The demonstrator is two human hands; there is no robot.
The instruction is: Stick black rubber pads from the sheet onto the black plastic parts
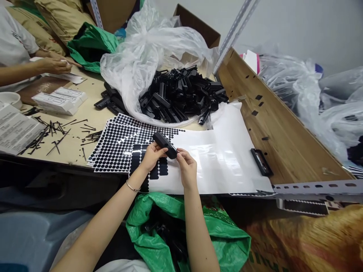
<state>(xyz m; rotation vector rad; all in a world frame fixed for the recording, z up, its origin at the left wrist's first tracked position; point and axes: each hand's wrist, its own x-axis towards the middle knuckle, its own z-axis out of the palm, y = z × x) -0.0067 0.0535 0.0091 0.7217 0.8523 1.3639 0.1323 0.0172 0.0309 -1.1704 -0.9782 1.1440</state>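
A long black plastic part (164,144) is held at a slant above the sticker sheets. My left hand (153,155) is closed round its near side, thumb on top. At the part's right end, my right hand (187,165) pinches with thumb and fingertips; whether it grips the part's edge or a small sticker there, I cannot make out. Beneath my hands lie white sheets of round black stickers (116,145) and a sheet with larger black rectangular stickers (163,167). That sheet's white backing (221,158) stretches to the right.
A heap of black plastic parts (181,94) lies in a clear plastic bag (136,68) behind. Thin black pieces (56,132) and white boxes (61,100) are at left, near another person's hands (58,63). A wooden board (272,121) borders the right; a green sack (227,241) is below.
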